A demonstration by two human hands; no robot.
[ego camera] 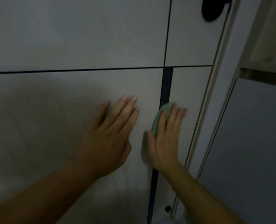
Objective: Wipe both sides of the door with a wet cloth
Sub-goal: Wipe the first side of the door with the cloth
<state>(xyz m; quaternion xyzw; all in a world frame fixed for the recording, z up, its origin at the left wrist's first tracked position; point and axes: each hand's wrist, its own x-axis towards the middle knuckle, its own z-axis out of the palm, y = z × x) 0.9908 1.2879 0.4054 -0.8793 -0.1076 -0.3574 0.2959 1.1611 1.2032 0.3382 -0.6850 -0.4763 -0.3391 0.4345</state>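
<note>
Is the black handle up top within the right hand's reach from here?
Probably yes: only bare door lies between the right hand and the handle, though it must stretch upward.

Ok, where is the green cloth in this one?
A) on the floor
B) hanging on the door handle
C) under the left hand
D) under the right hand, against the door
D: the green cloth shows from under the straight fingers of the right hand, pressed to the door over its dark vertical strip; the left hand lies bare.
</note>
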